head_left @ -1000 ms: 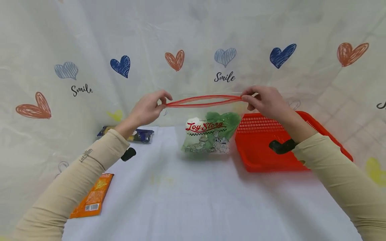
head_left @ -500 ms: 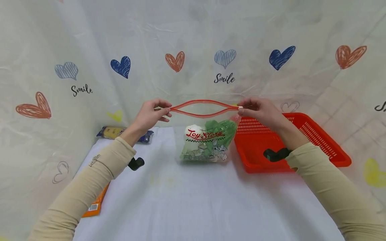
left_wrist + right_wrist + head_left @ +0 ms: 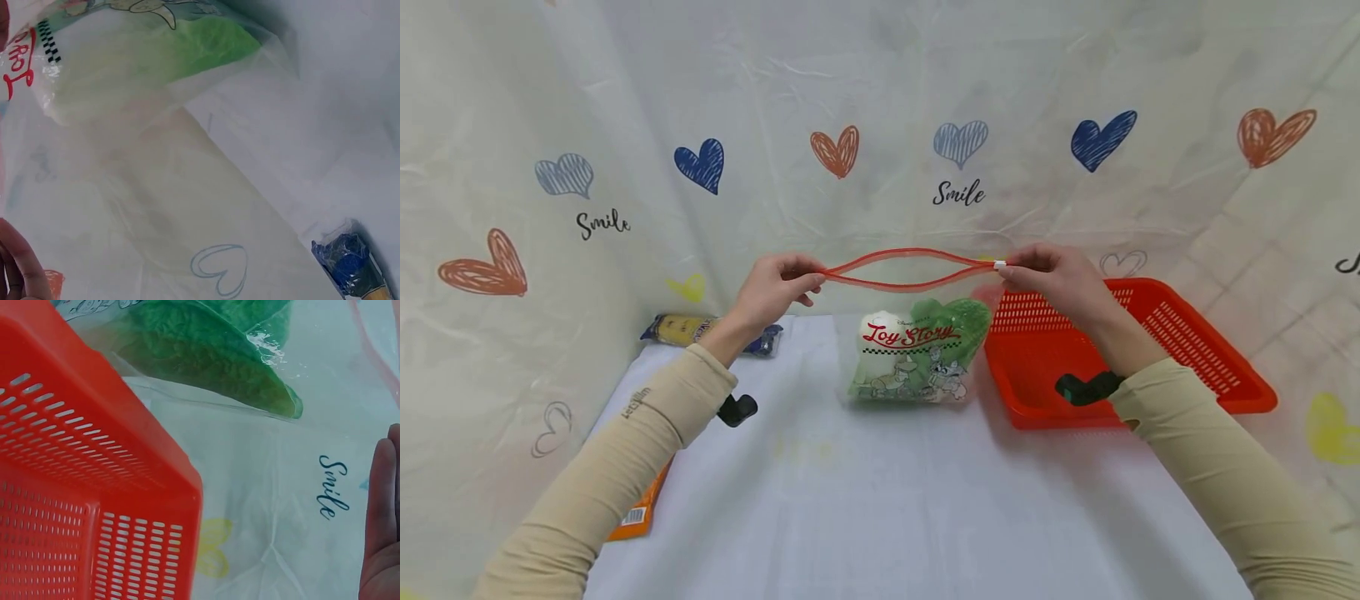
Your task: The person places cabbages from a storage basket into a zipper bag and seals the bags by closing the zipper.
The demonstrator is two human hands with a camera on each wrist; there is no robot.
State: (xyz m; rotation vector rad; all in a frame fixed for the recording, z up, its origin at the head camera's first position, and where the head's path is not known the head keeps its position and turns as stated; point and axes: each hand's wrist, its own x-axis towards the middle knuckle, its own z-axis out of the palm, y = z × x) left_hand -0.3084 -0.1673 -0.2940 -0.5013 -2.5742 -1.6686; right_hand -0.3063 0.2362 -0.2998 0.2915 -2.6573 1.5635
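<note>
A clear slider zip bag (image 3: 880, 367) with a red zip strip and Toy Story print hangs upright between both hands in the head view. Its mouth gapes in the middle. Inside sits a leafy green vegetable (image 3: 964, 321) with a pale base, also seen through the plastic in the right wrist view. My left hand (image 3: 772, 287) pinches the left end of the zip strip between thumb and fingers. At the opposite end, my right hand (image 3: 1056, 271) pinches the strip beside the white slider (image 3: 999, 265).
A red plastic basket (image 3: 1045, 400) stands behind and below my right hand. Back left lies a blue and yellow packet (image 3: 677, 330). An orange packet (image 3: 638, 515) is partly hidden by my left sleeve. A heart-printed curtain (image 3: 880, 75) rises behind the white table (image 3: 880, 508).
Both hands have come down with the bag since a second ago, and its mouth has spread wider. Over the last half second the pose stays nearly the same.
</note>
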